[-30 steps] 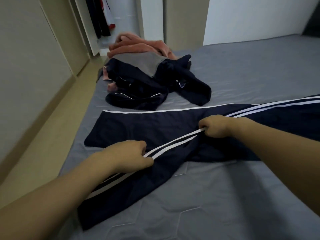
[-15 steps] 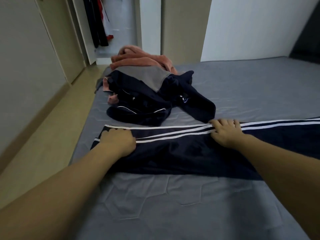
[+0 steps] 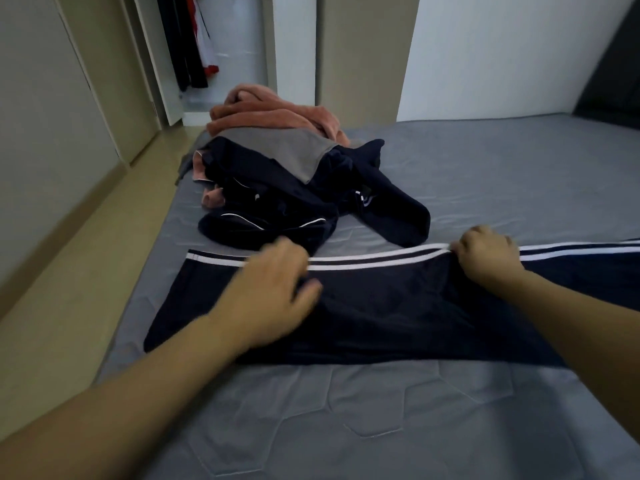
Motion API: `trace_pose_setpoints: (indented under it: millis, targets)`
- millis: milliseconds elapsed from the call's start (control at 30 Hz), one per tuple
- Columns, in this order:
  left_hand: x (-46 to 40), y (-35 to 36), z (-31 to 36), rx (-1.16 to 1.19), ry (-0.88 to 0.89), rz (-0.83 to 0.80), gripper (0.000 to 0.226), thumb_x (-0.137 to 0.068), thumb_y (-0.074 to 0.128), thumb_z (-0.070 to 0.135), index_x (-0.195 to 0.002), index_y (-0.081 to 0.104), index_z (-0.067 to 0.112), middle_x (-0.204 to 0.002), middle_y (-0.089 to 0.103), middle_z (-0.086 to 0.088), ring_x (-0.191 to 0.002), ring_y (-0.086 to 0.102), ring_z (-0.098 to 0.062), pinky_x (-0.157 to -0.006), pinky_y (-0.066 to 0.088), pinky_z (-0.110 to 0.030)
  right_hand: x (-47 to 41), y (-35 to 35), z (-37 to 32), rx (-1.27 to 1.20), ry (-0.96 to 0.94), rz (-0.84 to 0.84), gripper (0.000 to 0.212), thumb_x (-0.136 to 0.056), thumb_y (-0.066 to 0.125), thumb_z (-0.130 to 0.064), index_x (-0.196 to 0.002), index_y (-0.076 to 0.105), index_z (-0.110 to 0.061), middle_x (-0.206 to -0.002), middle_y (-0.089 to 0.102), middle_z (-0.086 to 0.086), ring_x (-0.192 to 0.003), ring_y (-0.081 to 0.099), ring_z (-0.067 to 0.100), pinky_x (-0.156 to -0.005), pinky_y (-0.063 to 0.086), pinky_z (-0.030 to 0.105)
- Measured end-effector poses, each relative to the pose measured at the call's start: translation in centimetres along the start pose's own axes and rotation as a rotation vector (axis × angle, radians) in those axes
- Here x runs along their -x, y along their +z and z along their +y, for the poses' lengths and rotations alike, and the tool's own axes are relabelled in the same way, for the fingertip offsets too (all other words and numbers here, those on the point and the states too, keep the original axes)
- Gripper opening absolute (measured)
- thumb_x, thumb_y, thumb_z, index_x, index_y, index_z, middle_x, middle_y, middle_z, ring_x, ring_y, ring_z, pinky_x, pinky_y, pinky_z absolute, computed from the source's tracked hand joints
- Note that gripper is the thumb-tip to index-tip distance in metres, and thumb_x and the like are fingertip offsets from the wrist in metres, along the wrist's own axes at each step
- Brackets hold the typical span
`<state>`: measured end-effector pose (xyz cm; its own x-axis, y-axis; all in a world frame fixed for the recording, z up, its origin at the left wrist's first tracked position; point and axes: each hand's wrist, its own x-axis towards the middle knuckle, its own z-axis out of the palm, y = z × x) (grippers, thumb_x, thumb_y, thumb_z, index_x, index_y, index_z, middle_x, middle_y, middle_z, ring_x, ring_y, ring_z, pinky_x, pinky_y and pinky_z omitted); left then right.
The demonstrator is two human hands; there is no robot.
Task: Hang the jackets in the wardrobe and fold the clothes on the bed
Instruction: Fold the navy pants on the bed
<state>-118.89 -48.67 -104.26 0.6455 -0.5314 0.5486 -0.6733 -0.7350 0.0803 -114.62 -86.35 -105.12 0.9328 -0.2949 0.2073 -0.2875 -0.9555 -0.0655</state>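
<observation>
Navy track pants (image 3: pixel 398 313) with white side stripes lie flat across the grey bed (image 3: pixel 346 427), one leg laid over the other. My left hand (image 3: pixel 273 292) is blurred, fingers spread and relaxed, over the pants near the striped far edge. My right hand (image 3: pixel 485 258) pinches the striped edge further right. Beyond the pants sits a pile of clothes (image 3: pixel 287 188): dark navy garments, a grey piece and a pink towel-like cloth. In the open wardrobe (image 3: pixel 194 46) at the back left hang dark and red-white jackets.
A beige floor strip (image 3: pixel 86 254) runs along the bed's left side, bounded by closed wardrobe doors (image 3: pixel 41 116). A white wall (image 3: pixel 502 53) stands behind the bed. The bed's right and near parts show bare grey mattress.
The near pant leg has been folded over onto the far one, stripes now aligned. My left hand let go of the stripe and slid right over the fabric; the right hand keeps pinching the edge.
</observation>
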Motion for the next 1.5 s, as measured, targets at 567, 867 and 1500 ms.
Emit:
trace_pose_setpoints:
  millis: [567,867,1500]
  targets:
    - [2.8,-3.0,4.9,-0.395,0.007,-0.888,0.041,-0.081,0.042,0.036,-0.118,0.053,0.024,-0.112,0.044,0.000,-0.109,0.047,-0.023,-0.081,0.037,-0.037,10.4,-1.9,3.8,-0.010,0.108,-0.441,0.065,-0.095,0.024,-0.063,-0.152,0.020,-0.032,-0.161,0.016,0.001,-0.147,0.019,0.024,-0.116,0.008,0.054]
    - [-9.5,7.5,15.4,0.135,-0.234,-0.750,0.045,-0.097,0.040,0.043,-0.138,0.042,0.025,-0.146,0.036,-0.004,-0.136,0.031,-0.029,-0.111,0.030,-0.049,7.9,-3.9,14.4,-0.052,0.101,-0.433,0.043,-0.102,0.035,-0.032,-0.135,0.049,-0.008,-0.142,0.046,0.020,-0.127,0.046,0.034,-0.103,0.036,0.035]
    - [-20.6,19.6,17.8,-0.077,-0.189,-0.459,0.030,-0.099,0.035,0.049,-0.085,0.049,0.028,-0.097,0.065,-0.003,-0.095,0.056,-0.028,-0.079,0.034,-0.037,-8.9,2.5,28.6,-0.081,-0.385,-0.008,0.023,-0.100,0.042,-0.034,-0.100,0.053,-0.014,-0.110,0.063,0.013,-0.101,0.056,0.034,-0.079,0.037,0.038]
